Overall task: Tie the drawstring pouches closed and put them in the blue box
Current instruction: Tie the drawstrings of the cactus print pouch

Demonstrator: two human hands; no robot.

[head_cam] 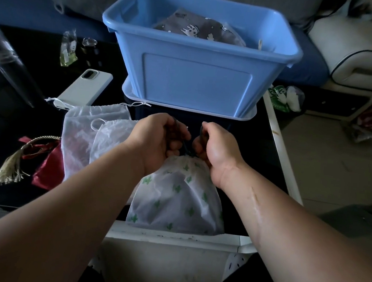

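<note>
A white pouch with green cactus prints (179, 199) lies on the black table near its front edge, its mouth gathered. My left hand (157, 140) and my right hand (216, 150) sit side by side just above the mouth, each gripping a dark drawstring cord (185, 147) that runs down to the gather. The blue box (197, 83) stands behind the hands on its lid, and a grey patterned pouch (198, 28) lies inside it. Two white mesh pouches (86, 131) and a red satin pouch with a gold tassel (46, 168) lie to the left.
A white phone (85, 88) lies left of the box, with a small plastic packet (67, 48) and a dark bottle (89, 47) behind it. The table's white right edge (279, 150) borders the floor. A sofa stands behind the box.
</note>
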